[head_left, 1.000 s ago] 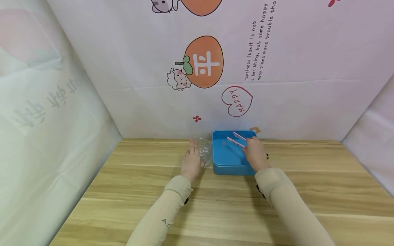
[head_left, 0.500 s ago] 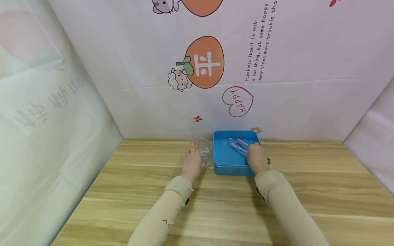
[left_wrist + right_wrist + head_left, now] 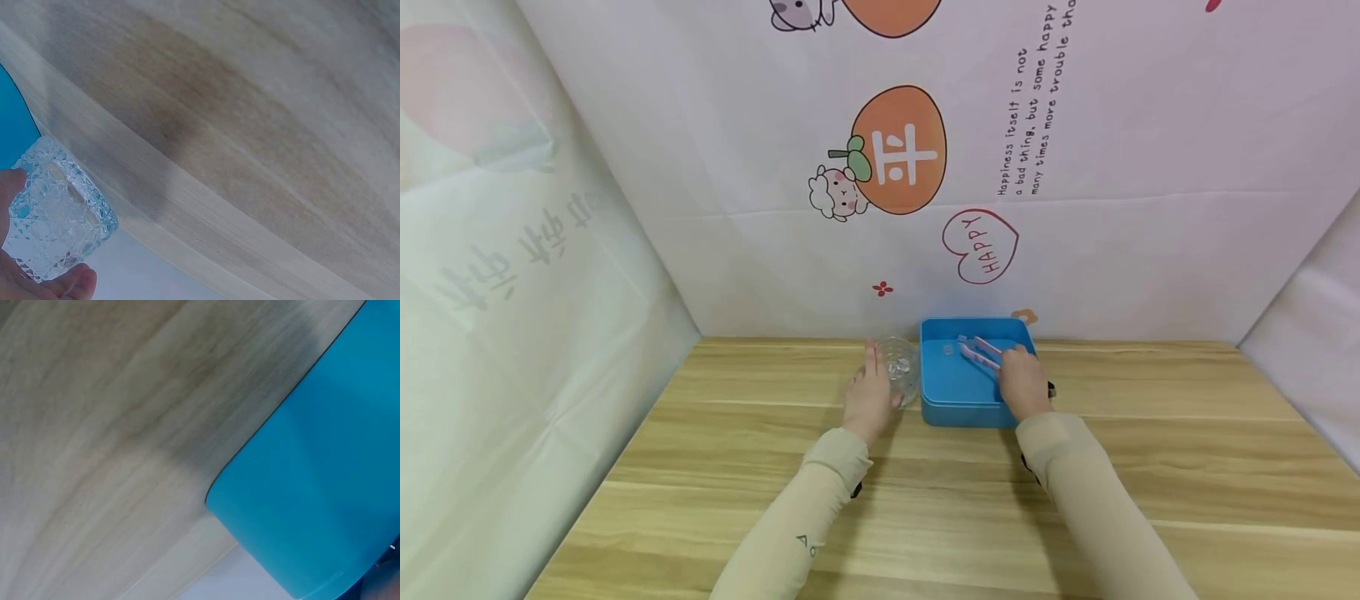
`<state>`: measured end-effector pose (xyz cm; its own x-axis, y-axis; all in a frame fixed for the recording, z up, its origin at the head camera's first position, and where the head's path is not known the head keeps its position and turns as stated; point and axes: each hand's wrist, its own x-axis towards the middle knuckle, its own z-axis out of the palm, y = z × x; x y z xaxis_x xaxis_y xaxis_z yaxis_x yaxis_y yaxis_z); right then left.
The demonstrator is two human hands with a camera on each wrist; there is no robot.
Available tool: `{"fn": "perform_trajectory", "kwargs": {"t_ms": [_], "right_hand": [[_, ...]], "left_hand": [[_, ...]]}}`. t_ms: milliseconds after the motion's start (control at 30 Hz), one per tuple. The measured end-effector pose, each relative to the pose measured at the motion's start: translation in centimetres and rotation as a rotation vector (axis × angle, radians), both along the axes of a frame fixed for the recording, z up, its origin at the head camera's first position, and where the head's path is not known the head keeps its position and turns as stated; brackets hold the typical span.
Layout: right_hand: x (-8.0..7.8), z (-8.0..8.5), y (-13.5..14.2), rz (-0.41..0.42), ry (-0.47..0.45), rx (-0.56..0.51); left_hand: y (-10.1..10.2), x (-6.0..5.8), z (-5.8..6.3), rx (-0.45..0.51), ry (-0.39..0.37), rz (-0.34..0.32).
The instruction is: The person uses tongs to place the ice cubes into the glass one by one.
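My left hand holds a clear cut-glass cup, fingers on its left side and thumb at the near side. In the left wrist view, thumb and fingers span the faceted glass. Small clear pieces show inside it. My right hand grips pink tongs over a blue box. The tongs' tips are low in the box, at a small clear piece. Another clear piece lies on the box floor to their left. In the right wrist view, the box wall hides the tongs.
The cup stands close against the box's left side on a wooden table. Right behind both rises a white printed cloth backdrop. More white cloth hangs along the left side, and some on the right.
The tongs have come down into the box, and their tips have drawn closer together around a small clear piece. The left hand and the cup have stayed put.
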<state>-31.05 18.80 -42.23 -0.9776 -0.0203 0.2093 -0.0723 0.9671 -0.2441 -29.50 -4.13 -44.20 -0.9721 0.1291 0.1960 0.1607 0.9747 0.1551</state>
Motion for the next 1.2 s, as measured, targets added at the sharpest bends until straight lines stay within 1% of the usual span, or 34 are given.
{"fn": "perform_trajectory", "kwargs": {"t_ms": [100, 367, 533, 800, 1033, 1200], "right_hand": [[-0.02, 0.14, -0.09, 0.014, -0.014, -0.009], [-0.03, 0.18, -0.56, 0.056, -0.055, -0.050], [-0.11, 0.17, -0.72, 0.069, -0.049, -0.044], [-0.02, 0.15, -0.79, 0.071, -0.042, -0.048], [0.23, 0.26, -0.62, 0.072, -0.031, -0.054], [0.45, 0.45, -0.28, 0.080, 0.002, -0.036]], "left_hand": [[0.00, 0.07, 0.10, -0.015, 0.002, 0.001], [0.05, 0.19, 0.39, -0.004, -0.014, 0.008], [0.05, 0.10, 0.33, -0.005, -0.020, 0.011], [0.03, 0.32, 0.35, 0.019, -0.017, 0.009], [0.10, 0.34, 0.32, 0.006, -0.014, 0.013], [0.15, 0.52, 0.46, 0.018, -0.006, 0.013]]}}
